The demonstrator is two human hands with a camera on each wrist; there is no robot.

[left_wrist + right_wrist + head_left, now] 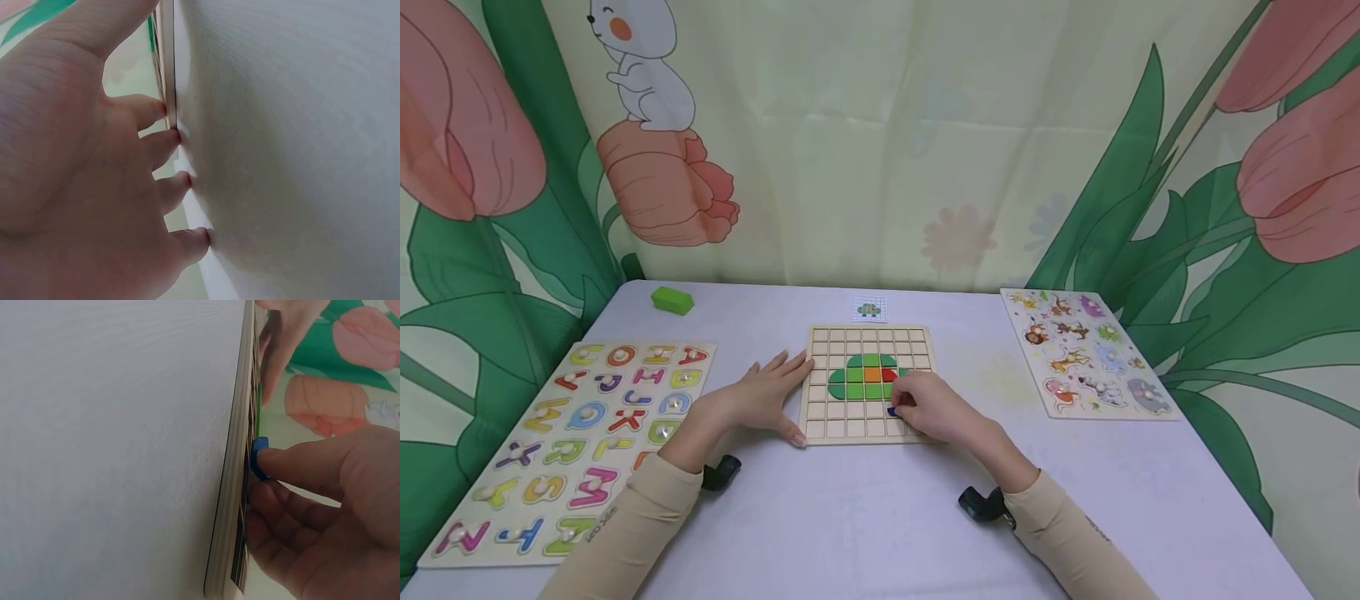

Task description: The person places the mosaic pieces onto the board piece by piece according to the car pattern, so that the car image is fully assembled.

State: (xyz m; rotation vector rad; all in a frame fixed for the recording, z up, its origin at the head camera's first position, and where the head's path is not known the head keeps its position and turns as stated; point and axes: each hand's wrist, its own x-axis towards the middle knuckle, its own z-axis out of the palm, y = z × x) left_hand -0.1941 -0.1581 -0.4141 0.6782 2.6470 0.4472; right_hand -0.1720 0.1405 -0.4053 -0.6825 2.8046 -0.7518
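A wooden grid board point(842, 427) lies on the table with green, orange and red pieces point(867, 377) set in its middle cells. My right hand point(934, 406) is over the board's right side and pinches a small blue piece point(260, 456) between thumb and fingers, close over the lower cells. Part of the board's right side is hidden under this hand. At the board's left edge, my left hand point(767, 394) rests with its fingers spread, fingertips touching the rim and the table. Behind the board lies a small pattern card point(868, 309) with a printed picture like the pieces' shape.
An alphabet puzzle board point(561, 417) lies at the left, partly under the left forearm. An animal puzzle board point(1086, 354) is at the right. Near the back left corner sits a green block point(672, 301). A printed curtain point(880, 150) hangs behind the table point(865, 517).
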